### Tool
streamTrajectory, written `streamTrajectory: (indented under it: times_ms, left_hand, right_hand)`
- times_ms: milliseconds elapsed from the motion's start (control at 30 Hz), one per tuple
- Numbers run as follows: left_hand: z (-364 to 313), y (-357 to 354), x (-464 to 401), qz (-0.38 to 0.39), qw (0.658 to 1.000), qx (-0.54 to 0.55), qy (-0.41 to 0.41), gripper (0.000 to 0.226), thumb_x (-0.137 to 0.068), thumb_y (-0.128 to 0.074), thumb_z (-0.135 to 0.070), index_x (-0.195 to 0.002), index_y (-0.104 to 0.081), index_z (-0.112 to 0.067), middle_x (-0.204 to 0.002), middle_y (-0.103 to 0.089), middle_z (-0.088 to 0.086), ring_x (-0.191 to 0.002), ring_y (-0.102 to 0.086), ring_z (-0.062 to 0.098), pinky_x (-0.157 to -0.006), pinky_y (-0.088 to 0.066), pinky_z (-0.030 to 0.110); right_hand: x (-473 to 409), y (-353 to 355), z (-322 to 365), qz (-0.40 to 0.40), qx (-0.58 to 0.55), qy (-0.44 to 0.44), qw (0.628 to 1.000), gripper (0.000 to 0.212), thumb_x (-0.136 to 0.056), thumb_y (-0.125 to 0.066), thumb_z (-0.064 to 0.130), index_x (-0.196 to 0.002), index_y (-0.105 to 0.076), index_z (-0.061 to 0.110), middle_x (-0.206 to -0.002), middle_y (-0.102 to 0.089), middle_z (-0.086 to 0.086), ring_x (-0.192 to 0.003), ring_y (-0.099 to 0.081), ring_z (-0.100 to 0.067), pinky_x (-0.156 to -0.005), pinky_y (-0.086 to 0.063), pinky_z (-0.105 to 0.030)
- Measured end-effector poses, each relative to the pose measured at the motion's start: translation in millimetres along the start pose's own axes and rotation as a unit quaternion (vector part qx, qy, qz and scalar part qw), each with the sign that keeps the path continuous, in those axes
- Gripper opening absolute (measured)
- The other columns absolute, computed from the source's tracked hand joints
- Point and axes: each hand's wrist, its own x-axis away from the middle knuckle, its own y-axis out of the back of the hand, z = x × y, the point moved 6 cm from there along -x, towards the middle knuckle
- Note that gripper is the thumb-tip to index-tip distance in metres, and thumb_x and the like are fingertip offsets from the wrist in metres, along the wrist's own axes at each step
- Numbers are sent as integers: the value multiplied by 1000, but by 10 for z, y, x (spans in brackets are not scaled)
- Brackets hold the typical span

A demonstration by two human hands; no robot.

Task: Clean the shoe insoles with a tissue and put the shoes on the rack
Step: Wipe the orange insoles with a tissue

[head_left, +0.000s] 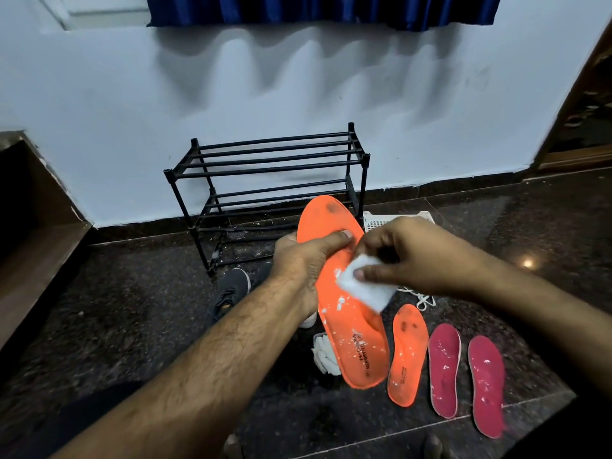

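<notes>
Two bare forearms reach in from the bottom edge toward the middle of the view. Gripped by the left hand [299,260], an orange insole [344,293] is held above the floor, toe end pointing toward the wall; the thumb lies across its upper face and the fingers curl round behind its left edge. Dark smudges mark the toe area, and white flecks dot the face down to the heel, where black lettering is printed. Against the insole's right edge, the right hand [417,256] pinches a folded white tissue [364,286] between thumb and curled fingers. On the dark speckled floor [132,309] below lie three more insoles side by side: a second orange insole [408,356], then two dark pink insoles [444,371] [486,385], all flecked with white. A crumpled wad of white tissues [326,356] sits just left of the held insole's heel. A black shoe [230,291] rests on the floor behind the left forearm. Farther back, a black tubular rack [268,180] stands against the pale wall, with a white perforated basket [377,220] just to its right, partly hidden by the right hand. White laces [425,301] lie below that hand.
</notes>
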Motion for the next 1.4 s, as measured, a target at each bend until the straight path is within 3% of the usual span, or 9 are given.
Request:
streamTrajectory:
  times_ms: [133, 267, 400, 533, 667, 933, 1100, 1267, 1400]
  left_hand:
    - [-9, 51, -42, -20, 1000, -2, -6, 44, -71, -83, 6, -111, -66, 8, -97, -72, 30, -78, -72, 42, -68, -58, 63]
    - [1, 97, -87, -43, 999, 10, -5, 51, -70, -85, 2, -115, -62, 3, -98, -72, 28, -81, -73, 43, -68, -57, 66]
    - [-11, 98, -133, -44, 999, 23, -6, 41, -75, -79, 2, -113, -65, 7, -99, -71, 32, -81, -72, 44, -74, -56, 66]
    - [-11, 70, -172, -33, 999, 42, 12, 37, -82, -73, -5, -118, -67, 2, -105, -72, 28, -77, -70, 35, -70, -59, 51]
    - [-50, 72, -173, -33, 998, 57, 0, 46, -75, -79, -6, -118, -65, 0, -101, -73, 28, -80, -72, 39, -77, -56, 66]
    - [-105, 104, -101, -49, 995, 78, -39, 44, -74, -80, 8, -114, -64, 12, -94, -71, 29, -75, -67, 36, -72, -56, 63]
    - [-154, 125, -87, -60, 994, 87, -34, 42, -73, -80, 8, -112, -65, 8, -101, -70, 33, -77, -69, 40, -73, -53, 72]
    - [-122, 128, -114, -69, 993, 94, -27, 18, -82, -73, 5, -98, -66, 3, -86, -71, 24, -67, -67, 33, -69, -57, 58]
    - [-158, 132, -122, -72, 993, 87, -32, 27, -81, -75, 3, -106, -65, 2, -97, -73, 26, -82, -72, 45, -74, -53, 71]
  right_hand:
    - [-14, 272, -79, -186, 70, -17, 980, 5, -87, -67, 22, -83, -64, 22, -75, -61, 7, -72, -60, -13, -57, -35, -19]
    - [-1, 143, 118, -152, 53, 35, 986, 19, -86, -69, 18, -81, -57, 31, -75, -50, 16, -68, -50, 4, -60, -33, -10]
    - [-9, 216, 126, -190, 89, 40, 977, 7, -85, -65, 18, -91, -66, 22, -85, -55, 7, -79, -56, -16, -67, -36, -26]
    - [9, 35, 281, -165, 88, 63, 980, 18, -84, -64, 12, -96, -65, 25, -91, -59, 7, -81, -55, -12, -71, -41, -27]
    - [-36, 86, 250, -192, 115, 41, 974, 10, -92, -64, 30, -97, -68, 23, -89, -63, 4, -88, -62, -21, -75, -50, -39]
    - [-45, -83, 420, -104, 21, 53, 993, 13, -90, -66, 35, -94, -77, 29, -81, -65, 12, -78, -62, -4, -69, -40, -18]
    - [8, 155, 349, -238, 62, 40, 968, 11, -89, -65, 30, -91, -73, 22, -80, -55, 6, -74, -57, -16, -66, -31, -23]
    - [-22, -97, 499, -120, 12, 66, 990, 5, -89, -71, 26, -89, -76, 27, -79, -58, 8, -75, -60, -10, -65, -41, -17]
    - [-28, 99, 375, -201, 35, 35, 978, 10, -88, -71, 25, -96, -77, 26, -83, -61, 8, -76, -59, -9, -65, -37, -22]
